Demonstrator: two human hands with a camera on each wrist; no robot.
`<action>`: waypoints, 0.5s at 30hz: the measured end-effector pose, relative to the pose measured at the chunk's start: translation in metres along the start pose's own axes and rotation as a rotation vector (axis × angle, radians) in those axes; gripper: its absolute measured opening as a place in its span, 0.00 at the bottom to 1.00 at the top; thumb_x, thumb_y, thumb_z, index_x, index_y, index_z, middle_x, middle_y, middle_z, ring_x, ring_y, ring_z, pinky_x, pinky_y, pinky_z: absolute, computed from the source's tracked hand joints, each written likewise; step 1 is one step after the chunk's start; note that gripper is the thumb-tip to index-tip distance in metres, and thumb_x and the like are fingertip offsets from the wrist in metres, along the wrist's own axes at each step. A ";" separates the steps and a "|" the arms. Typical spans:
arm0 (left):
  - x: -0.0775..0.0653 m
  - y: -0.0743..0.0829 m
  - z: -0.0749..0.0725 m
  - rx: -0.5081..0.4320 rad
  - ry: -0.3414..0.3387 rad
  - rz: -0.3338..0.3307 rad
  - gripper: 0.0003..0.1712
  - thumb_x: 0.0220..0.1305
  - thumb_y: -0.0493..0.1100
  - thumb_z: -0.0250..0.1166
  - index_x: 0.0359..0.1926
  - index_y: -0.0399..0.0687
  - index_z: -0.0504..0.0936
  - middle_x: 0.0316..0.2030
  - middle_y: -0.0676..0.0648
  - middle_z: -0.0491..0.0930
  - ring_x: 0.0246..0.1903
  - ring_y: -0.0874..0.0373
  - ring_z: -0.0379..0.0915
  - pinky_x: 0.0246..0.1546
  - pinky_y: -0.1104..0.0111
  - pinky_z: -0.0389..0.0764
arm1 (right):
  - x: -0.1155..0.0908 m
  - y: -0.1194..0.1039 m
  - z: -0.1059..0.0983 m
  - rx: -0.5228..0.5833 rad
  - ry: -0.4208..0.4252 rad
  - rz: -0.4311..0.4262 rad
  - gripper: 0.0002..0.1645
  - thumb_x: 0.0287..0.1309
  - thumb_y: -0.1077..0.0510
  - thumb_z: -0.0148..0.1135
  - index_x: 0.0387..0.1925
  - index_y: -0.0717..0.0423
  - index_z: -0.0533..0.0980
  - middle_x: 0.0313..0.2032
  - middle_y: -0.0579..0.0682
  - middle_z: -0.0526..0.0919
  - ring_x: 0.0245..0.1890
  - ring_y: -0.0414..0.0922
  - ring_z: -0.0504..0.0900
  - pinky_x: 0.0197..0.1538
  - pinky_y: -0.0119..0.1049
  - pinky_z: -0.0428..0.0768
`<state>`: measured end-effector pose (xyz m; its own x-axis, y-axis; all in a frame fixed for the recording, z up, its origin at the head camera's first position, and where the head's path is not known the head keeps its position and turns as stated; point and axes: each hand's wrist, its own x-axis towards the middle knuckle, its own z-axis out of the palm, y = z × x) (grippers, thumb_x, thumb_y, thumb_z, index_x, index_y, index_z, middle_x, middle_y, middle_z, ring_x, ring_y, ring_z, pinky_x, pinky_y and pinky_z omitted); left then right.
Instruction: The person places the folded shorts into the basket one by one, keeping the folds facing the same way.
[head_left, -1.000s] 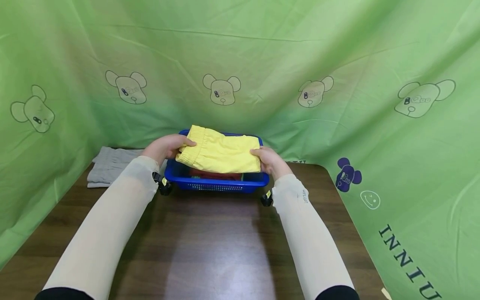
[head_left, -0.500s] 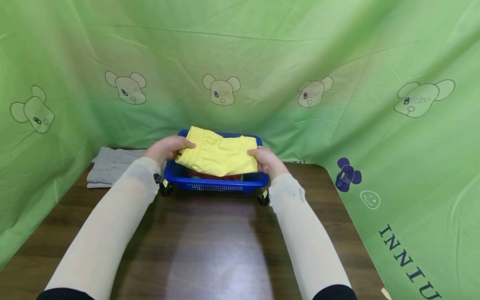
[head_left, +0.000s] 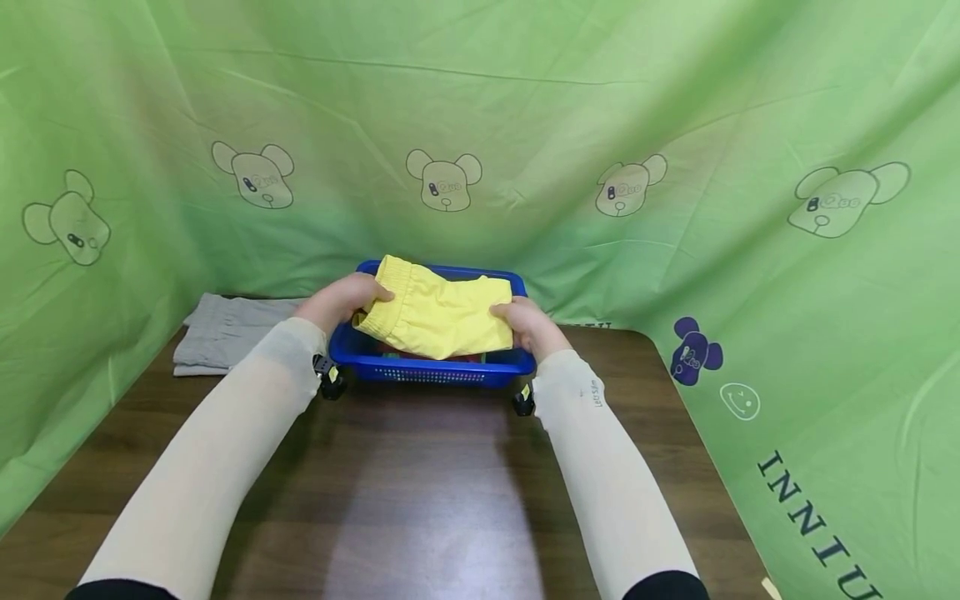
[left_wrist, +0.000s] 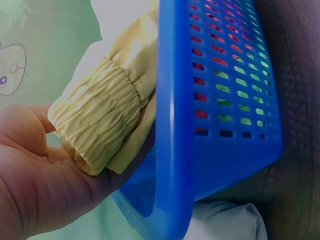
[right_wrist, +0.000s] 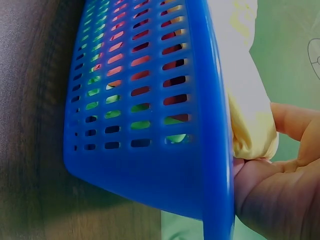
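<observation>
Folded yellow shorts (head_left: 442, 312) with a gathered elastic waistband (left_wrist: 100, 112) are held level over a blue plastic basket (head_left: 427, 372). My left hand (head_left: 347, 298) grips the waistband end, thumb on top and fingers beneath. At the other end, my right hand (head_left: 528, 323) pinches the leg-side edge between thumb and fingers. Both hands are at the basket's short sides, close to its rim (left_wrist: 172, 115). Through the slots in the right wrist view, red cloth (right_wrist: 141, 75) and green cloth (right_wrist: 140, 124) show inside the basket; the shorts cover most of them from above.
Folded grey cloth (head_left: 232, 329) lies on the wooden table (head_left: 435, 483) left of the basket, partly behind my left forearm. A green printed curtain (head_left: 525, 108) hangs right behind the basket and along both sides of the table.
The yellow shorts have come slightly lower and nearer, into the basket's opening. My right hand has shifted a little left, and both hands keep their hold.
</observation>
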<state>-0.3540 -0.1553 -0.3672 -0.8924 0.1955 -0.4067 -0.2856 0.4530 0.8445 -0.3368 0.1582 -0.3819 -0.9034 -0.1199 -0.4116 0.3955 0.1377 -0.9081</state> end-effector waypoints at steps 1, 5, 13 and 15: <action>0.000 0.000 0.000 0.020 0.009 0.000 0.21 0.78 0.44 0.54 0.62 0.32 0.68 0.32 0.50 0.77 0.25 0.62 0.78 0.32 0.70 0.81 | 0.000 0.000 0.000 -0.017 0.003 -0.003 0.25 0.76 0.58 0.53 0.68 0.61 0.63 0.46 0.55 0.80 0.35 0.46 0.86 0.42 0.43 0.88; 0.001 -0.001 0.002 0.095 0.056 -0.010 0.22 0.77 0.44 0.56 0.62 0.31 0.69 0.35 0.48 0.73 0.25 0.61 0.75 0.32 0.70 0.78 | 0.001 0.002 0.002 -0.073 0.024 -0.015 0.26 0.75 0.58 0.55 0.69 0.61 0.63 0.47 0.56 0.80 0.36 0.46 0.86 0.41 0.42 0.88; 0.002 -0.003 0.007 0.129 0.116 -0.025 0.27 0.76 0.44 0.57 0.68 0.33 0.66 0.44 0.43 0.72 0.27 0.58 0.74 0.32 0.67 0.78 | 0.000 0.006 0.006 -0.156 0.068 -0.028 0.32 0.73 0.61 0.56 0.72 0.61 0.58 0.56 0.59 0.75 0.41 0.48 0.83 0.46 0.40 0.86; 0.001 -0.003 0.007 0.140 0.128 -0.025 0.30 0.76 0.43 0.56 0.71 0.32 0.64 0.49 0.40 0.72 0.31 0.56 0.75 0.34 0.66 0.79 | 0.000 0.007 0.007 -0.163 0.075 -0.039 0.33 0.73 0.62 0.56 0.73 0.62 0.57 0.58 0.60 0.74 0.43 0.49 0.83 0.48 0.41 0.86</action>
<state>-0.3518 -0.1501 -0.3729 -0.9253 0.0740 -0.3718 -0.2653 0.5743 0.7745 -0.3325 0.1523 -0.3884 -0.9299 -0.0556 -0.3637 0.3331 0.2929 -0.8963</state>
